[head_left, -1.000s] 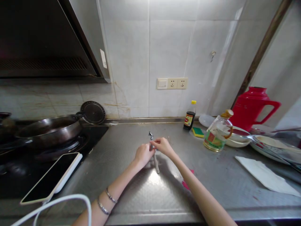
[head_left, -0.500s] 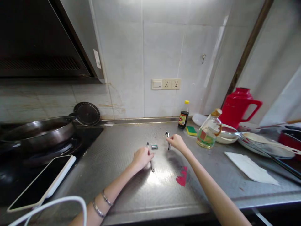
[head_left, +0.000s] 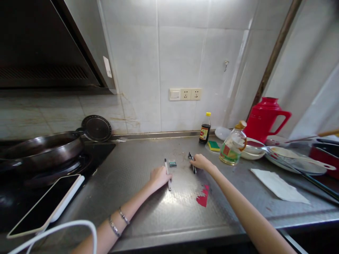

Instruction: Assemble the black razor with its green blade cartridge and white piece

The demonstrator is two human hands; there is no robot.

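My left hand (head_left: 159,177) has its fingers closed round a slim pale-grey handle (head_left: 166,165) with a dark upper tip and a small hole at its lower end. This handle lies at or just above the steel counter. To its right is a small razor cartridge (head_left: 172,164) with a greenish strip. My right hand (head_left: 201,162) pinches a black-and-silver razor (head_left: 194,170); its head shows beyond the fingers at upper left, and its handle tilts down to the right. Fingers hide the middle of it. A torn red scrap (head_left: 203,197) lies on the counter nearer to me.
Left, a pan (head_left: 45,150) sits on the black stove, with a phone (head_left: 45,206) and white cable in front. Right are a sauce bottle (head_left: 204,129), sponge (head_left: 214,146), oil jug (head_left: 231,150), bowls, plates, a red thermos (head_left: 265,118) and a white paper napkin (head_left: 279,185).
The razor in my right hand has come down and tilted, its lower end swinging right. My left hand keeps hold of the slim handle, now slightly more upright. The view has shifted a little.
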